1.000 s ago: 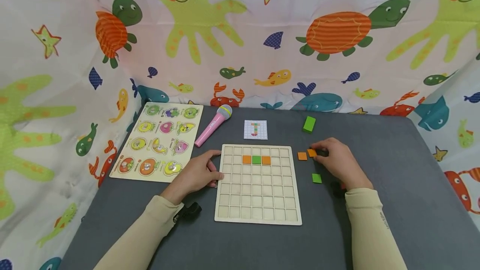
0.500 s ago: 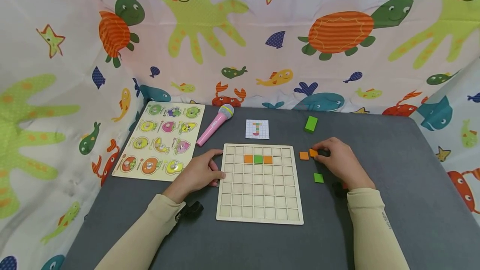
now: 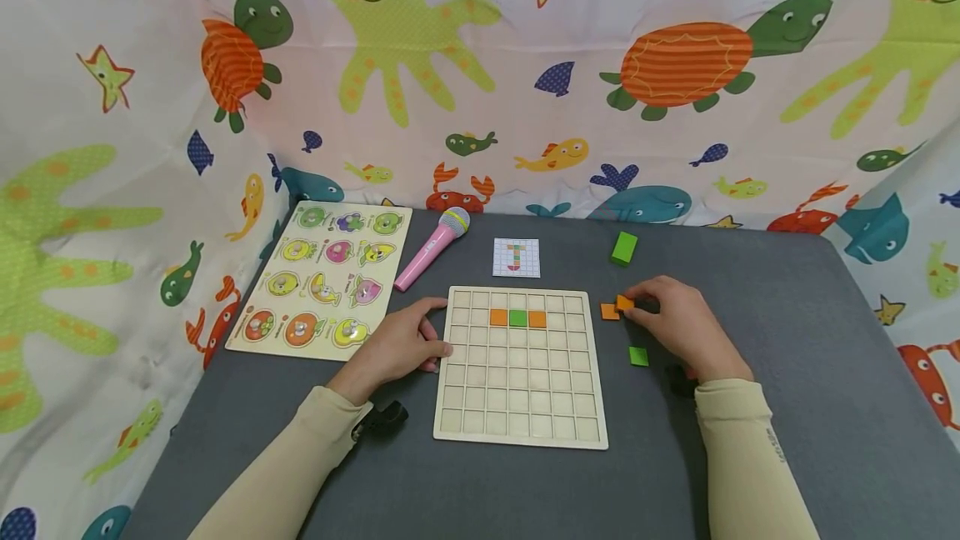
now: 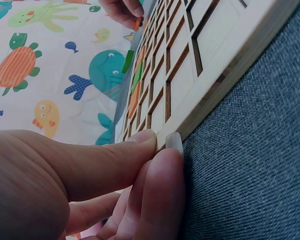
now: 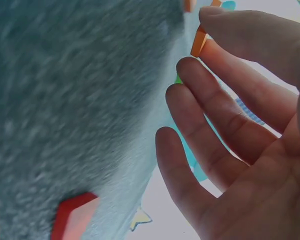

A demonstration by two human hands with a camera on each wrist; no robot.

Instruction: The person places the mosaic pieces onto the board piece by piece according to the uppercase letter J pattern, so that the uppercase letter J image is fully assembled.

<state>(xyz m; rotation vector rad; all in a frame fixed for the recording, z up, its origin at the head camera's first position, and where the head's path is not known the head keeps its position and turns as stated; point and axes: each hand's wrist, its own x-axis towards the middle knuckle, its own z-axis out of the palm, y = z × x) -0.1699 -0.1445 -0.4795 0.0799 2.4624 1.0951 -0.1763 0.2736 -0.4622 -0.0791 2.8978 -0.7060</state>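
Note:
My left hand [image 3: 401, 342] is at the left edge of a wooden grid board [image 3: 520, 379]. In the left wrist view its thumb and a fingertip pinch the board's rim [image 4: 210, 95]. One row of the board holds an orange tile [image 3: 498, 317], a green tile [image 3: 517, 318] and another orange tile [image 3: 537, 319]. To the right of the board, my right hand [image 3: 678, 322] pinches a tilted orange square tile [image 5: 200, 40] between thumb and index finger, its other fingers spread. Just left of it lies a loose orange tile [image 3: 610, 312]; a green tile [image 3: 638, 356] lies nearer me.
A pattern card [image 3: 516, 257] lies behind the board. A pink toy microphone [image 3: 431, 252] and a fruit puzzle board [image 3: 300, 307] are at the back left. A green block [image 3: 624, 248] stands at the back right. A red piece [image 5: 74, 215] lies below my right hand.
My right hand has raised and tilted the pinched orange tile slightly, bringing it closer to the loose orange one. The left hand stays at the board's edge. The head view has shifted a little.

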